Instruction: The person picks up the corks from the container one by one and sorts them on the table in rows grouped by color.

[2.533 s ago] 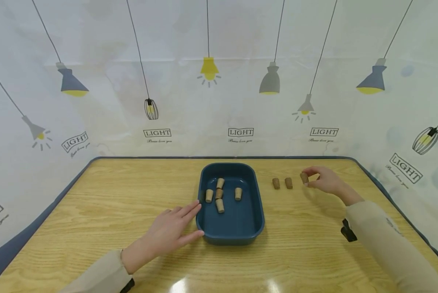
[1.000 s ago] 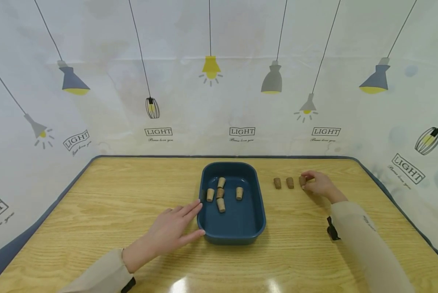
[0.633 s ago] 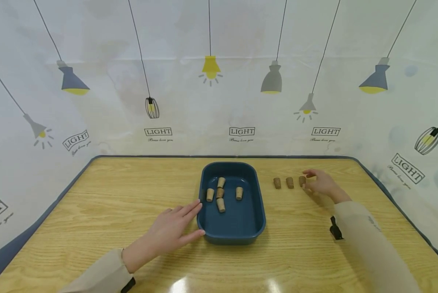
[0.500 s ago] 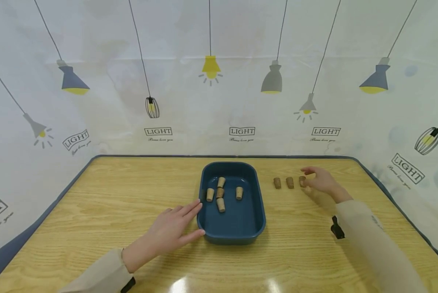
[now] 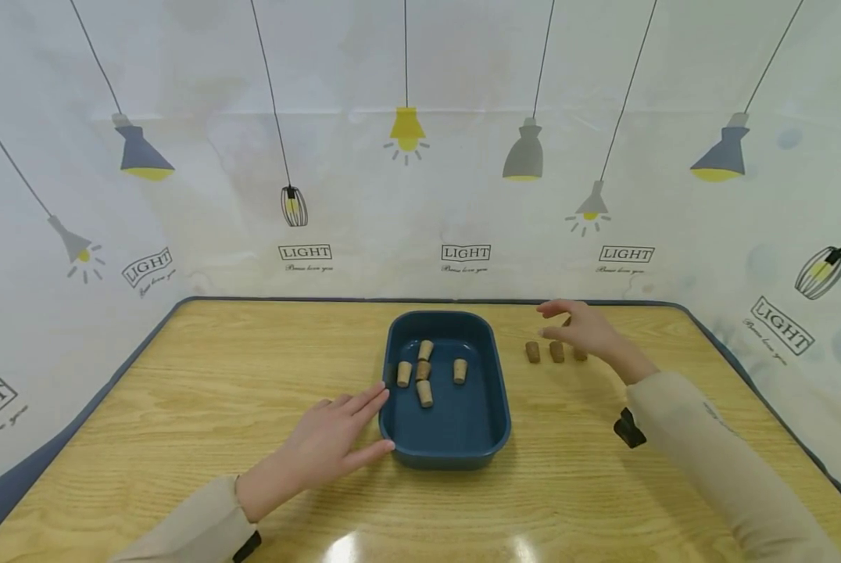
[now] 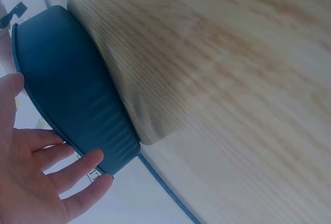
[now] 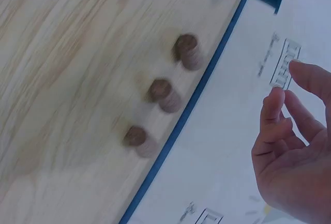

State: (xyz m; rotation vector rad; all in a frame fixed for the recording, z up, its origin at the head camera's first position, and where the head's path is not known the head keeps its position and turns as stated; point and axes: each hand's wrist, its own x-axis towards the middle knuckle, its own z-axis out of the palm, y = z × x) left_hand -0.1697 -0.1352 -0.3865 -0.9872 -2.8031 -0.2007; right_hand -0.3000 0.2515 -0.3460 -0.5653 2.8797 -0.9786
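I see the person's left hand (image 5: pixel 325 442) resting its straight fingers against the side of a blue tray (image 5: pixel 449 434), the thumb apart from them. The right hand (image 5: pixel 584 327) hangs above a row of three brown corks (image 5: pixel 557 353) on the wooden table (image 5: pixel 252 360), thumb and forefinger apart, the others loosely bent. Inside the tray, four corks (image 5: pixel 404 374) cluster toward the left; a lone cork (image 5: pixel 459 371) lies to their right.

The tray (image 5: pixel 449 434) looks smooth plastic — the corks (image 5: pixel 557 352) matt and grainy, the tabletop (image 5: pixel 252 352) glossy wood.
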